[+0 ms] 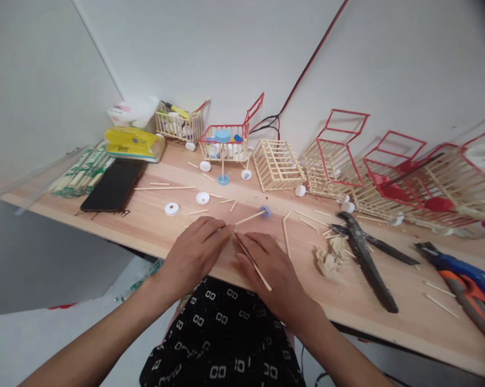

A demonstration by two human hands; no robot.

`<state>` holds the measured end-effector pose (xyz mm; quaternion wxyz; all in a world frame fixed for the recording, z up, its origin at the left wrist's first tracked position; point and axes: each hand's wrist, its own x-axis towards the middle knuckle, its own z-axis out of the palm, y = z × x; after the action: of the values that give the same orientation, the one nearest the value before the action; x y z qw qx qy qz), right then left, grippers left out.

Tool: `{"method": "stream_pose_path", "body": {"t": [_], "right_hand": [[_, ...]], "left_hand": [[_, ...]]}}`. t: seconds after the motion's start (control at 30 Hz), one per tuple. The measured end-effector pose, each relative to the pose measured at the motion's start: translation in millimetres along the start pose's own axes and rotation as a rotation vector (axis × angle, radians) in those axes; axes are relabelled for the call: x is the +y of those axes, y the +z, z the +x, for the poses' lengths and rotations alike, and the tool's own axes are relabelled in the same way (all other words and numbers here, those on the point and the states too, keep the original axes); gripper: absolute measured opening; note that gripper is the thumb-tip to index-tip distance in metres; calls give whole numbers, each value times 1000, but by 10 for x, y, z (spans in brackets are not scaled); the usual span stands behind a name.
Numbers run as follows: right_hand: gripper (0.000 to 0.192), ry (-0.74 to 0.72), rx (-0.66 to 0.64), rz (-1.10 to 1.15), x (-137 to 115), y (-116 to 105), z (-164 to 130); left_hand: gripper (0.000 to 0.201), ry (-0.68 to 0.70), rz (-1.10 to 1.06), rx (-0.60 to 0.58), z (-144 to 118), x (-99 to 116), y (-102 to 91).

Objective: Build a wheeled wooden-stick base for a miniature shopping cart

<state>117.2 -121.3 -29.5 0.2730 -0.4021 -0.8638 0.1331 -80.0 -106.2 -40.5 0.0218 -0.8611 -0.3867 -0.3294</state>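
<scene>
Two sticks are worked at the near edge of the table (154, 226). One bare stick (261, 275) is gripped between the thumb and fingers of the right hand (272, 263); it is slanted across the hand, its far end close to the left fingertips. The fingers of the left hand (200, 247) are bent together at the near end of one capped stick (248, 217), just beyond which the fingertips of both hands are nearly met; whether it is pinched there cannot be told. Its far end is fitted with one purple cap (266, 211), well clear of the fingers.

Two loose white caps (168, 210) are seen beyond the left hand. Two blue caps (223, 135) are joined by one upright stick. Two red-handled carts (180, 126) are placed behind, with one plain slatted basket (278, 164) beside them; the carts farther right are overlapped and cannot be counted. One phone (113, 185), one yellow pack (133, 144) and one crumpled paper ball (331, 260) are also seen.
</scene>
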Motion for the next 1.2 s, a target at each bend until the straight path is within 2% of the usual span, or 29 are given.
{"method": "stream_pose_path", "body": {"t": [0.23,0.43,0.67,0.9,1.2], "right_hand": [[35,6,-10,-9,-1,3,5],[37,5,-20,-23,-8,-7,4],[35,1,-23,-45,-7,-7,-1],[38,26,-55,-62,3,-5,-4],[53,10,-70,-131,47,-109,-260]], "left_hand": [[24,3,0,-36,-4,6,0],[28,-65,-7,37,-24,-4,15],[26,9,33,-47,8,4,3],[26,32,59,-48,4,-17,23],[29,-20,46,-43,-33,-7,12]]}}
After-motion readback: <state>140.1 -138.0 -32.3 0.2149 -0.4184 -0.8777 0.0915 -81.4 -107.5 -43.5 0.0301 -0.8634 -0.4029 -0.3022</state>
